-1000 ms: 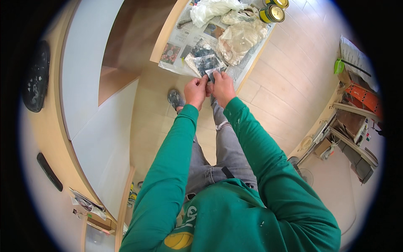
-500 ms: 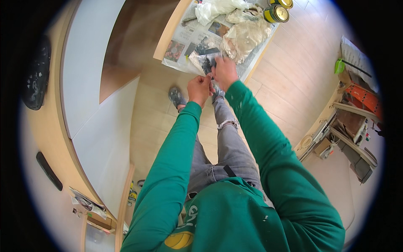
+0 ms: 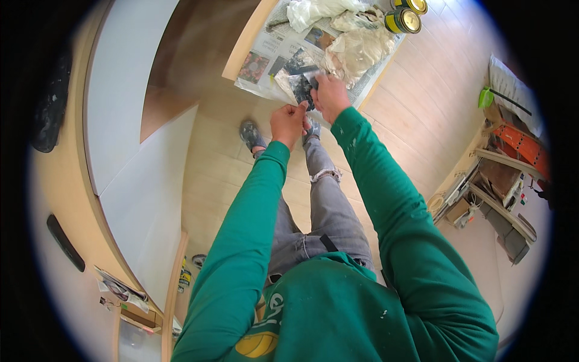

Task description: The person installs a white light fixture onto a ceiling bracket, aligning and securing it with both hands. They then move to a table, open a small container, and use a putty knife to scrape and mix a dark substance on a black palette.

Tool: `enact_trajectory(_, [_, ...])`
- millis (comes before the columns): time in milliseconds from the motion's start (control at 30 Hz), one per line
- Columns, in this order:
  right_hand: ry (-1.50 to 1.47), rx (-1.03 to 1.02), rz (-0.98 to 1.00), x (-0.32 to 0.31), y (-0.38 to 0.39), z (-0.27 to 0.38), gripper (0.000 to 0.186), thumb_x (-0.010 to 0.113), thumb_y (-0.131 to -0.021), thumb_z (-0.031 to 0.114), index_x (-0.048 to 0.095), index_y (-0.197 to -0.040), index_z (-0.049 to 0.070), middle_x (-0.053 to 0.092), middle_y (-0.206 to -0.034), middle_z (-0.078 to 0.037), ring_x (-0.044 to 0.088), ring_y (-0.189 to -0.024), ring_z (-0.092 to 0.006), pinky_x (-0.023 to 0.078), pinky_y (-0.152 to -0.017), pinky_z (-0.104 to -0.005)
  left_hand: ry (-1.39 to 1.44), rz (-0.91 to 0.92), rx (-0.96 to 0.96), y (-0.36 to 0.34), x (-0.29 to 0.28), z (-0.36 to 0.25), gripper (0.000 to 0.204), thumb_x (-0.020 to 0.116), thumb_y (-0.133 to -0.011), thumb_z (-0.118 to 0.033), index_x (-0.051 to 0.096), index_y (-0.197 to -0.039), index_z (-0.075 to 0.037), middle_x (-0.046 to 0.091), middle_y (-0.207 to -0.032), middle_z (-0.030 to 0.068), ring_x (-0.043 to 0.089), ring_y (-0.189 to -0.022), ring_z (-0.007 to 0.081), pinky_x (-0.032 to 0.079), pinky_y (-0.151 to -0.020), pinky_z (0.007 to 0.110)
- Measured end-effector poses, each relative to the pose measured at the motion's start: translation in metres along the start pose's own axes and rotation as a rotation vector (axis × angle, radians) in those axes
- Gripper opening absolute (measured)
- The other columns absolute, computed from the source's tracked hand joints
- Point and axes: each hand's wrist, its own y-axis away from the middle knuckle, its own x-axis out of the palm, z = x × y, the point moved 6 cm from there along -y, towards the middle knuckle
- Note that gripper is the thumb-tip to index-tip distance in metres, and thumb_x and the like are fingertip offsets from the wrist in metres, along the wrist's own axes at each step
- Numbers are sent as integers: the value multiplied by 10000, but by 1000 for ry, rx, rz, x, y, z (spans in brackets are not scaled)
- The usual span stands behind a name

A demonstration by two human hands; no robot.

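Observation:
My left hand (image 3: 289, 125) is closed, with thumb and finger pinched at the lower edge of a dark flat piece (image 3: 303, 89) smeared with white paste. My right hand (image 3: 331, 96) is closed beside it, gripping what looks like a putty knife (image 3: 313, 78); its fingers hide most of it. Both hands are close together just in front of a board covered with newspaper (image 3: 256, 66). Crumpled whitish plastic bags (image 3: 356, 57) lie on that paper beyond my hands.
Two yellow-and-dark tins (image 3: 403, 21) stand at the board's far right corner. A white panelled cabinet (image 3: 139, 163) runs along my left. On the right are an orange tool (image 3: 520, 145), a green dustpan-like piece (image 3: 486, 98) and shelves with clutter (image 3: 500, 199). My shoes (image 3: 252, 135) stand below.
My right hand has shifted slightly to the right and a little away from the left, which still pinches the dark piece. The whole view has tilted slightly.

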Motion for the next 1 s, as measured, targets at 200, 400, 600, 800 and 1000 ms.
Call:
enact_trajectory(200, [439,-430,123,-3,-18,8,200,564,-963,144,602,-861,-24,538,-657,-98,537,-480,-196,396,-420,-351,3,42,-3,-2,3,-6,382,705,-990,-343,627,-803,-20,647,-718,54,640,-569,141,469,-467,289])
enact_trajectory(400, [-39,68,-32,1,17,-3,267,526,-987,189,609,-832,-12,517,-601,-87,500,-434,-165,351,-379,-350,12,25,-37,3,-3,0,373,705,-991,-334,629,-802,-22,643,-714,50,647,-580,142,469,-469,286])
enact_trajectory(600, [-138,53,160,-8,8,21,278,558,-1027,272,611,-979,4,590,-673,-83,464,-451,-149,339,-411,-297,-103,54,229,25,4,-23,398,707,-988,-341,644,-818,13,642,-709,51,651,-548,140,482,-443,271])
enact_trajectory(800, [-148,91,139,-27,55,-22,255,557,-1054,288,617,-1035,41,616,-731,-41,503,-497,-106,338,-397,-264,-137,-117,79,20,-7,-28,460,716,-969,-407,641,-847,31,647,-729,62,669,-545,156,514,-444,277])
enact_trajectory(1000, [63,14,-30,-20,36,-36,369,615,-992,282,648,-817,-41,641,-715,-123,607,-569,-196,453,-508,-362,81,-106,-117,28,9,6,452,677,-995,-413,629,-900,27,655,-764,81,671,-573,165,542,-482,294])
